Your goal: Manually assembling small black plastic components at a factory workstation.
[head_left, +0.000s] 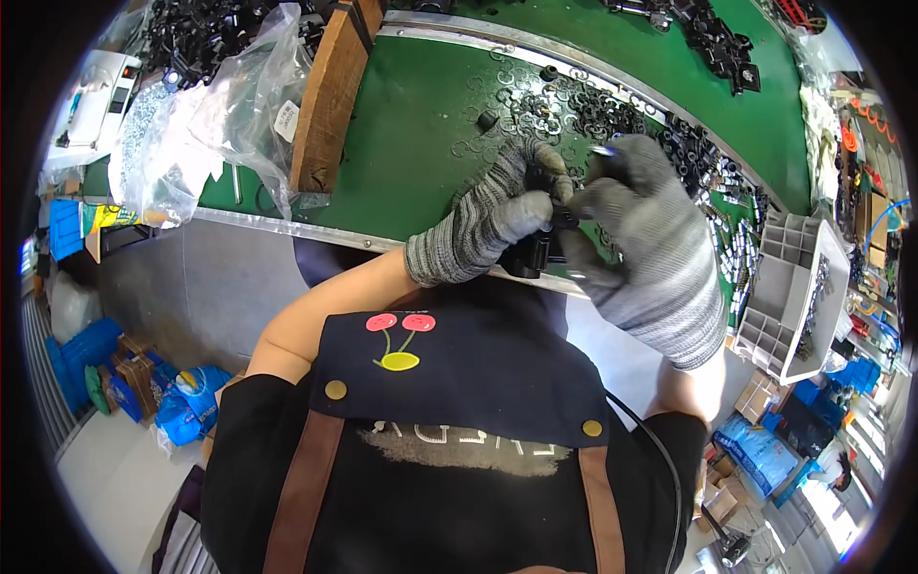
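Both hands wear grey striped knit gloves and meet over the front edge of the green bench. My left hand (492,215) is closed, its thumb and fingers pinching a small black part (529,256) with a cylindrical lower end. Close beside it is my right hand (645,230), its fingers curled around the same spot. What those fingers hold, if anything, is hidden by the glove. A small shiny tip (604,151) shows by the right fingers. Just beyond the hands lie many loose black C-shaped rings (559,105) and a small black cylinder (488,121).
A wooden block (330,105) stands left on the green bench (406,115), beside clear plastic bags (239,115). Small black and metal parts (703,158) are heaped along the metal rail at right. A grey divided tray (779,277) sits at the bench's right end.
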Demonstrator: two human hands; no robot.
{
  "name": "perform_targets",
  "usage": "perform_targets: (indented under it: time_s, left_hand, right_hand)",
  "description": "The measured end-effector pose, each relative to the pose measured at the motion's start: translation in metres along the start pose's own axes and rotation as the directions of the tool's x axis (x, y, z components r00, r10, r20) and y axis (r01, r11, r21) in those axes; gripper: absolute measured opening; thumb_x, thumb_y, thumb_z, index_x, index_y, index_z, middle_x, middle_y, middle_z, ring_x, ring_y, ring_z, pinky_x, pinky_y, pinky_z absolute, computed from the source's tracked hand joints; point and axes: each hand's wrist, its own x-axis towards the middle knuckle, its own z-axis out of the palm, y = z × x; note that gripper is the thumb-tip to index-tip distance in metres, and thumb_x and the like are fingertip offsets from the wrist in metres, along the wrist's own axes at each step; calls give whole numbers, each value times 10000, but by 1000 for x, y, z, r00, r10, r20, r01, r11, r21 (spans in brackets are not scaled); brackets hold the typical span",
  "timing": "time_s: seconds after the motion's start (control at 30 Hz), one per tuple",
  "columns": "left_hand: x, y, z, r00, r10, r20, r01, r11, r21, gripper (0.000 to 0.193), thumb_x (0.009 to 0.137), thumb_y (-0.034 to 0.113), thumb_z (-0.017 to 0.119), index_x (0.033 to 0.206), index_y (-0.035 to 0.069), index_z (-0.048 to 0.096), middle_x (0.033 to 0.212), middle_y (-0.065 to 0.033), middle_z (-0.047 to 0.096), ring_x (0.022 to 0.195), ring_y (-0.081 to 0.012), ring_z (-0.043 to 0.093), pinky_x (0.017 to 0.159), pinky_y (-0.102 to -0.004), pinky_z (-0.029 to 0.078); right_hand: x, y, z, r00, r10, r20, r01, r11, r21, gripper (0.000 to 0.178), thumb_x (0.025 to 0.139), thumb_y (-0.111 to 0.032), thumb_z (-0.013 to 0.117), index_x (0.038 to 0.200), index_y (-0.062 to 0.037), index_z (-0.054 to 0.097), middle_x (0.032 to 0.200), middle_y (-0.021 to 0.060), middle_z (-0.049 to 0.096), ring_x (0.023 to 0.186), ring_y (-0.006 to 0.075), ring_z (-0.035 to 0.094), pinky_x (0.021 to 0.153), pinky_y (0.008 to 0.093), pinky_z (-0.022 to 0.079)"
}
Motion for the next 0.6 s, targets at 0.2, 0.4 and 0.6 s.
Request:
perform_targets:
  time_s: [0.2,0.4,0.6]
  left_hand:
    - [-1,50,58,897,-338,-286,352,936,0,602,848,277,794,1327,84,483,1215,-95,602,1154,-233,590,968,-361,525]
    - [-6,38,23,964,-178,-199,223,947,232,567,868,106,675,1359,119,392,1135,-63,572,1100,-164,540,974,-340,465]
    - [3,45,34,937,-276,-213,296,953,69,561,843,36,619,1347,109,383,1102,-50,559,1086,-146,530,970,-321,454]
  right_hand:
    - [7,1,-1,944,-128,303,237,904,-356,437,739,-36,783,1152,-25,641,1063,171,613,919,283,657,824,377,576]
    - [6,12,19,894,-73,-442,324,786,526,706,796,-6,754,1426,-94,448,1049,110,545,824,201,596,788,345,573]
    - [-13,-7,49,725,328,-606,464,419,781,844,811,45,734,1515,-168,318,1036,43,464,731,130,500,714,317,562]
